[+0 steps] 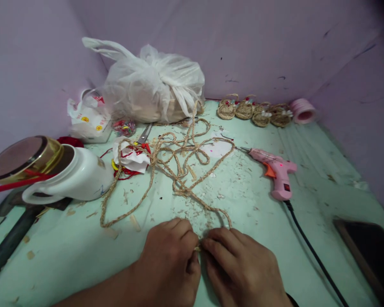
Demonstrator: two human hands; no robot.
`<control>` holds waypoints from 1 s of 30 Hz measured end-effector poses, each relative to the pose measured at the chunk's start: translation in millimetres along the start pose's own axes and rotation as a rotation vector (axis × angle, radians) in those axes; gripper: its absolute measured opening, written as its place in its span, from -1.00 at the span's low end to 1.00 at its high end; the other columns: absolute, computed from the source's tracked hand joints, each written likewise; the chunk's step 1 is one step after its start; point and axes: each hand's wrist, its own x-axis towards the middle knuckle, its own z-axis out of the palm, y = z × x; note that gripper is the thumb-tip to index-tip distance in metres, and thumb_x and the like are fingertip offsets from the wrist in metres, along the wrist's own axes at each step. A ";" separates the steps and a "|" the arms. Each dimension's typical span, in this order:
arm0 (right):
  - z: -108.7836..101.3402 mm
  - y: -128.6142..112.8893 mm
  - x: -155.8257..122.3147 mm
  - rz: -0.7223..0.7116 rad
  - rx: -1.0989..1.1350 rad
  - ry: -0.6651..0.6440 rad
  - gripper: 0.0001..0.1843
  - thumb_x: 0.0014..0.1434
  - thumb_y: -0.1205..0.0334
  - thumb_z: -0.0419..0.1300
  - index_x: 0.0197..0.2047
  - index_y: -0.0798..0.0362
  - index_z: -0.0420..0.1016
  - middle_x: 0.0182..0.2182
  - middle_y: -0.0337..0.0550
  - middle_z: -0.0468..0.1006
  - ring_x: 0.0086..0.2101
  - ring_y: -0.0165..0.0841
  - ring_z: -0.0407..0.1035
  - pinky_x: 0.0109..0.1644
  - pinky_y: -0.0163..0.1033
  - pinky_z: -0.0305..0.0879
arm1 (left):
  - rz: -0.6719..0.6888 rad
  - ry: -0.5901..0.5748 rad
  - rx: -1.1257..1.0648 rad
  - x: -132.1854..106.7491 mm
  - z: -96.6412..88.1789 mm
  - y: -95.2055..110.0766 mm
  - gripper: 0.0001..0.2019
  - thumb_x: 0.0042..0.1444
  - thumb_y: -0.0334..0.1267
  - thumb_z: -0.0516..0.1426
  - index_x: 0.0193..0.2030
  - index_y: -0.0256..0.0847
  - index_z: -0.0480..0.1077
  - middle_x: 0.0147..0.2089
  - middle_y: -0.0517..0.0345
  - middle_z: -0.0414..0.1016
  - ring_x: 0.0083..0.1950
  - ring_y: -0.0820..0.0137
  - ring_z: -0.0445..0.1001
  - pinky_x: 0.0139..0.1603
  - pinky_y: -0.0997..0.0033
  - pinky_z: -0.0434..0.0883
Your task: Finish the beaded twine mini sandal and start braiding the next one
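A long braided straw cord lies in loose loops over the middle of the table, and one end runs down to my right hand. Close together at the near edge, both hands are closed on the cord's end. My left hand pinches it from the left, and my right hand grips it just beside. Only a small bit of straw shows between the fingertips; the rest is hidden by the fingers. To the right lies a pink glue gun with an orange trigger, its nozzle pointing toward the cord.
A white mug lies tipped at left beside a gold-rimmed lid. Scissors, a tied plastic bag and small woven straw pieces stand farther back. A pink tape roll and dark phone are at right.
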 end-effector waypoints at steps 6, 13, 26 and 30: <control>3.6 0.9 5.9 0.055 0.109 -0.032 -0.83 0.01 0.41 0.07 -0.37 0.07 0.47 -0.46 -0.13 0.50 -0.49 -0.34 0.36 -0.46 -0.29 0.30 | 0.089 -0.016 0.008 2.2 4.1 -2.6 -0.92 -0.20 -0.46 0.03 -0.53 -0.22 0.27 -0.48 0.11 0.34 -0.42 0.36 0.29 -0.49 0.38 0.22; 3.5 -1.2 6.3 0.106 0.147 -0.072 -0.86 -0.03 0.40 0.07 -0.40 0.06 0.43 -0.48 -0.15 0.46 -0.51 -0.34 0.35 -0.50 -0.29 0.26 | 0.058 -0.178 0.000 2.4 -9.8 -1.8 -0.94 -0.11 -0.41 0.05 -0.44 -0.23 0.31 -0.39 0.10 0.38 -0.35 0.31 0.35 -0.39 0.32 0.33; -28.2 19.4 7.9 0.664 1.145 0.430 -0.88 -0.01 0.19 0.23 -0.43 0.06 0.43 -0.51 -0.26 0.37 -0.63 -0.54 0.11 -0.62 -0.44 0.11 | -0.095 0.320 -0.338 6.7 -32.9 -16.0 -0.86 0.07 -0.36 0.04 -0.42 -0.22 0.41 -0.46 0.15 0.46 -0.44 0.45 0.43 -0.44 0.52 0.36; -34.0 26.4 14.7 0.801 1.741 0.509 -0.75 -0.15 0.19 0.35 -0.36 0.05 0.45 -0.51 -0.32 0.32 -0.67 -0.63 -0.05 -0.68 -0.52 -0.09 | 0.001 0.296 -0.331 19.8 -33.6 -1.3 -0.86 0.08 -0.33 0.03 -0.41 -0.19 0.41 -0.45 0.15 0.46 -0.41 0.43 0.44 -0.41 0.53 0.38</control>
